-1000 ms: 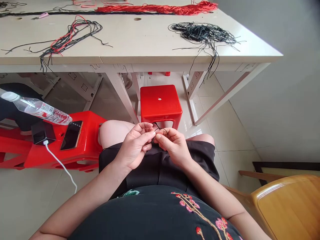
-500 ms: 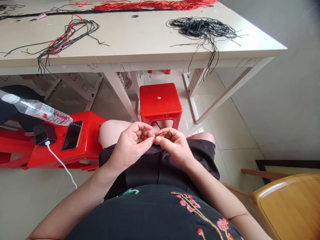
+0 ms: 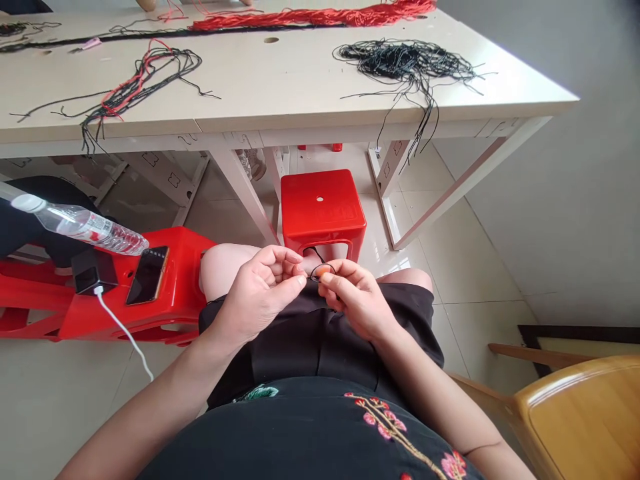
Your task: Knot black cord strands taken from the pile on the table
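Observation:
A thin black cord [image 3: 323, 272] forms a small loop between my fingertips, above my lap. My left hand [image 3: 260, 297] curls around one stretch of it, with the thumb pointing toward the loop. My right hand [image 3: 356, 298] pinches the loop between thumb and forefinger. A short end of cord rises behind my left fingers. An orange-red speck shows at my right fingertip, too small to identify. My black shorts [image 3: 310, 347] lie beneath both hands.
Bundles of black cord [image 3: 407, 67] and red-and-black cord [image 3: 140, 87] lie on the pale table [image 3: 280, 100], with red thread [image 3: 315, 19] beyond. A red stool [image 3: 320, 207] stands ahead. At left, a red seat [image 3: 175, 267] holds a phone [image 3: 147, 275], charger [image 3: 94, 271] and water bottle [image 3: 90, 228].
The cord loop has shifted slightly right and now sits closer to my right fingertips. My hands have parted a little, and the view has shifted slightly.

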Tool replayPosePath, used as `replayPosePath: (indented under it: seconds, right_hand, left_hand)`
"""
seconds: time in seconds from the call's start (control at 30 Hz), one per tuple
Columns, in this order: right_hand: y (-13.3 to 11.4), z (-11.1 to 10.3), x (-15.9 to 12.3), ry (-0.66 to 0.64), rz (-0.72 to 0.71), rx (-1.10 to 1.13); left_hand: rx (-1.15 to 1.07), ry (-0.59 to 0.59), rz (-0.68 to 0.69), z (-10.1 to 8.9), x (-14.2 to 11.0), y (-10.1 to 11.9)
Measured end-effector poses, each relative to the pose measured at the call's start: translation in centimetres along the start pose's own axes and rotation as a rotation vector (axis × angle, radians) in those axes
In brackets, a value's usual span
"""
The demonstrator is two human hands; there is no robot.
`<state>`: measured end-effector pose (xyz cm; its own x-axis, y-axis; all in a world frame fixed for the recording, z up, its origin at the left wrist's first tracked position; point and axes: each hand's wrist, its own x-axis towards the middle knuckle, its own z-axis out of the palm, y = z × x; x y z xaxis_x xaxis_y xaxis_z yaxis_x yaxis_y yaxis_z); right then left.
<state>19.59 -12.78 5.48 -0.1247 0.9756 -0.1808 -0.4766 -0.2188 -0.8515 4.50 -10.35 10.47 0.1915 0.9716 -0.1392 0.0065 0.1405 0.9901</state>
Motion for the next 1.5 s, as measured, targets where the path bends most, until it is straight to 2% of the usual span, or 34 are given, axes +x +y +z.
replayPosePath:
  seconds: [0.13, 0.2, 0.23, 0.33, 0.47, 0.57, 0.7, 0.77, 0.9, 0.97, 1.23, 1.4, 1.5]
  right_hand:
    - [0.1, -0.7, 0.0, 0.160, -0.503, -0.345]
    - [-0.1, -0.8, -0.2, 0.121, -0.655, -0.516]
    - [-0.2, -0.6, -0.3, 0.062, -0.660, -0.554]
    - [-0.3, 0.0, -0.6, -0.071, -0.487, -0.468]
    - [-0.2, 0.7, -0.7, -0.106, -0.181, -0.242]
    - [-0.4, 0.7, -0.8, -0.149, -0.043, -0.035]
    - [-1.2, 0.4, -0.7, -0.106, 0.067, 0.164]
    - [-1.7, 0.2, -0.6, -0.055, 0.114, 0.216]
    - [-2.2, -0.1, -0.3, 0.042, 0.140, 0.292]
    - [-2.4, -0.1, -0.2, 0.060, 0.131, 0.310]
    - [-2.5, -0.6, -0.2, 0.069, 0.073, 0.281]
    - [-1.9, -1.0, -0.4, 0.060, 0.039, 0.097]
    - [-1.9, -1.2, -0.4, 0.093, 0.013, 0.124]
  left_hand:
    - [0.034, -0.001, 0.005, -0.1, 0.1, 0.3]
    - [0.060, -0.005, 0.029, -0.1, -0.1, 0.4]
    - [0.073, -0.010, 0.047, 0.0, -0.2, 0.4]
    - [0.112, -0.031, 0.093, 0.2, -0.6, 0.5]
    - [0.165, -0.028, 0.125, 0.1, -1.2, 0.7]
    - [0.197, -0.032, 0.174, -0.4, -1.5, 0.6]
    - [0.318, -0.082, 0.186, -2.0, -1.3, 0.1]
    - [0.377, -0.053, 0.196, -3.0, -1.1, 0.0]
    - [0.401, 0.150, 0.213, -4.4, -0.7, 0.8]
    - [0.424, 0.197, 0.188, -4.8, -0.7, 1.4]
    - [0.548, 0.243, 0.271, -6.0, -0.6, 1.8]
    - [0.532, 0.259, 0.327, -5.6, -0.6, 1.8]
    - [0.478, 0.215, 0.321, -5.4, -0.6, 2.2]
